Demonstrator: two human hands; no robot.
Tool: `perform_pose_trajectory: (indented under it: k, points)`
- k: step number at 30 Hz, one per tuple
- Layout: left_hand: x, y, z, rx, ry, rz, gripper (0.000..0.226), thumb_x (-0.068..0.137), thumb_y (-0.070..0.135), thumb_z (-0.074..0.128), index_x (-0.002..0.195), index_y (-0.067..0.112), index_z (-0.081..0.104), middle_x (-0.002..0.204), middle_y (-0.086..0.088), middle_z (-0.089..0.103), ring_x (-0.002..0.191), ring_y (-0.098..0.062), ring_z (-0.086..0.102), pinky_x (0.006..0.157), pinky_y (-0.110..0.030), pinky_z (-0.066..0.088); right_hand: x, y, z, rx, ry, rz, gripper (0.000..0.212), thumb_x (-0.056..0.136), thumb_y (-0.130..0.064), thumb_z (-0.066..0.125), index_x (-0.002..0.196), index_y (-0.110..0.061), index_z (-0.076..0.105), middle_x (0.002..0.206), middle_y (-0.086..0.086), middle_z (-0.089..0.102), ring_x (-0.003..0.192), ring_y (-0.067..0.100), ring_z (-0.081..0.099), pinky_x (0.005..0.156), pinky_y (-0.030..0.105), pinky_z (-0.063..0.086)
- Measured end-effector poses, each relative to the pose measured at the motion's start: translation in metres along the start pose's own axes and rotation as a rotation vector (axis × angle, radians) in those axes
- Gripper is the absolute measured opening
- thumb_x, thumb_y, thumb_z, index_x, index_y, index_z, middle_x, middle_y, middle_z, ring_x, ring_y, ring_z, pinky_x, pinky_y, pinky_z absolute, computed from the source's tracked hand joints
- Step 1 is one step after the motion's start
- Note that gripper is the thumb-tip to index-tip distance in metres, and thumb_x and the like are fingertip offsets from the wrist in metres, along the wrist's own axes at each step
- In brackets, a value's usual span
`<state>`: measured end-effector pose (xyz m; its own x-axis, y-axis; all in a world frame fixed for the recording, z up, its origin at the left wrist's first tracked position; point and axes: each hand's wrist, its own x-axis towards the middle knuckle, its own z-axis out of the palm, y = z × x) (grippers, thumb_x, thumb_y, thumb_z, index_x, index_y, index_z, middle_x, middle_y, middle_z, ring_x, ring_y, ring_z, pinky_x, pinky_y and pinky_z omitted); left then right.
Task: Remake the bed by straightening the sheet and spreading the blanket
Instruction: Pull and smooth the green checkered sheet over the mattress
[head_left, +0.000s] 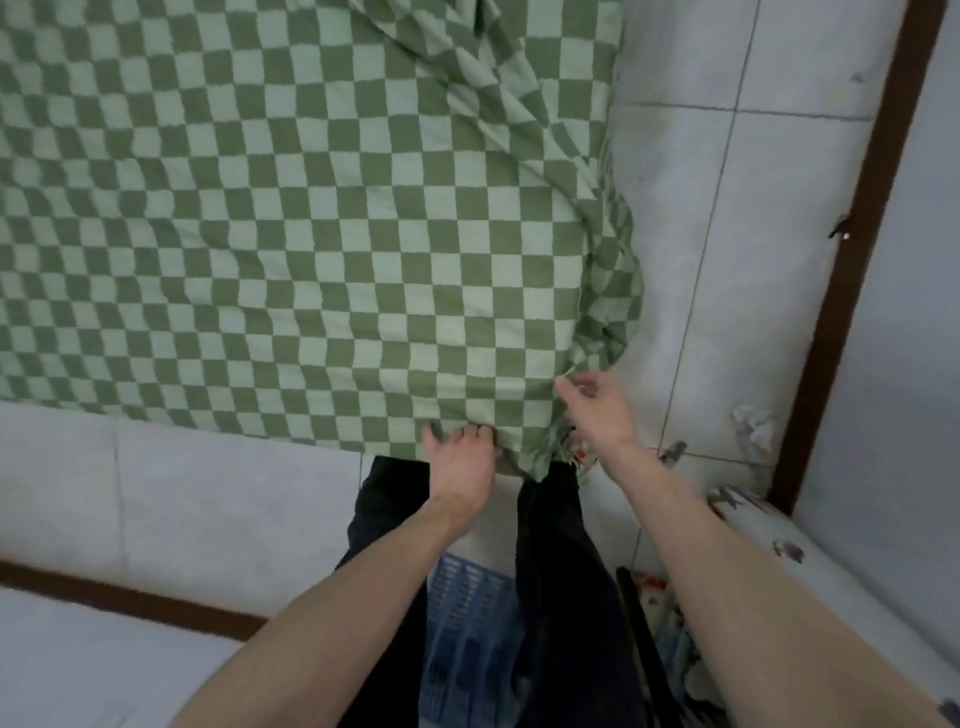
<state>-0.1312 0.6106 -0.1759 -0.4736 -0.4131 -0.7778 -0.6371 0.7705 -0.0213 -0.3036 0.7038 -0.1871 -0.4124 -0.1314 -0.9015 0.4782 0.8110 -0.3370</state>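
Both hands work the checkered blanket (311, 218) corner: left hand (460, 460) fingers clutch its edge, right hand (597, 410) fingers loosely spread.

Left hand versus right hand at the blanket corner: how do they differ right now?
The left hand grips the near edge of the checkered blanket, fingers curled into the fabric; the right hand has looser fingers at the bunched corner, and a firm grip cannot be told. The left hand sits nearer the person; the right hand reaches farther, on the side edge. Both meet the same corner.
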Motion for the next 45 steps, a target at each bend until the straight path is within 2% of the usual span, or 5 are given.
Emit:
perform_pose_trajectory:
  k: [10,26,31,35,45]
  points:
    - [-0.013,-0.008,0.015,0.123,0.041,0.182,0.028,0.097,0.023,0.055,0.122,0.012,0.060,0.123,-0.008,0.055,0.119,-0.030,0.052,0.111,-0.056,0.033,0.008,-0.017,0.023,-0.904,0.048,-0.366,0.019,0.102,-0.017,0.044,0.109,-0.002,0.053,0.105,0.018,0.064,0.095,0.035,0.063,0.078,0.040,0.050]
    - [-0.033,-0.025,0.048,0.042,0.166,0.333,0.032,0.093,0.010,0.039,0.117,0.010,0.061,0.114,-0.008,0.062,0.102,-0.028,0.059,0.091,-0.040,0.045,-0.015,0.044,0.023,-0.558,-0.074,-0.114,0.041,0.093,-0.053,0.063,0.112,-0.019,0.056,0.099,-0.008,0.062,0.093,0.016,0.059,0.077,0.026,0.040]
    - [-0.040,-0.010,0.068,-1.171,-0.122,-0.588,0.041,0.100,0.039,0.061,0.131,0.013,0.062,0.125,-0.004,0.067,0.117,-0.026,0.063,0.098,-0.037,0.050,-0.008,0.048,0.046,-0.429,-0.043,0.005,0.043,0.090,-0.044,0.071,0.107,-0.005,0.065,0.097,0.008,0.075,0.091,0.027,0.072,0.085,0.042,0.058]
    - [-0.029,0.004,0.062,-2.071,-0.258,-0.578,0.036,0.097,0.012,0.068,0.132,0.015,0.064,0.131,0.001,0.069,0.121,-0.016,0.064,0.101,-0.031,0.051,-0.018,0.058,0.049,-0.358,0.018,-0.008,0.030,0.094,-0.036,0.069,0.082,-0.009,0.064,0.059,-0.004,0.071,0.059,0.013,0.071,0.072,0.038,0.061]
    - [-0.028,0.021,0.073,-2.147,-0.211,-0.676,0.008,0.099,0.010,0.062,0.099,0.012,0.069,0.093,-0.003,0.074,0.088,-0.014,0.068,0.096,-0.036,0.058,-0.029,0.074,0.056,-0.294,-0.047,0.039,0.019,0.095,-0.023,0.067,0.089,-0.006,0.062,0.076,0.011,0.073,0.067,0.021,0.067,0.079,0.049,0.060]
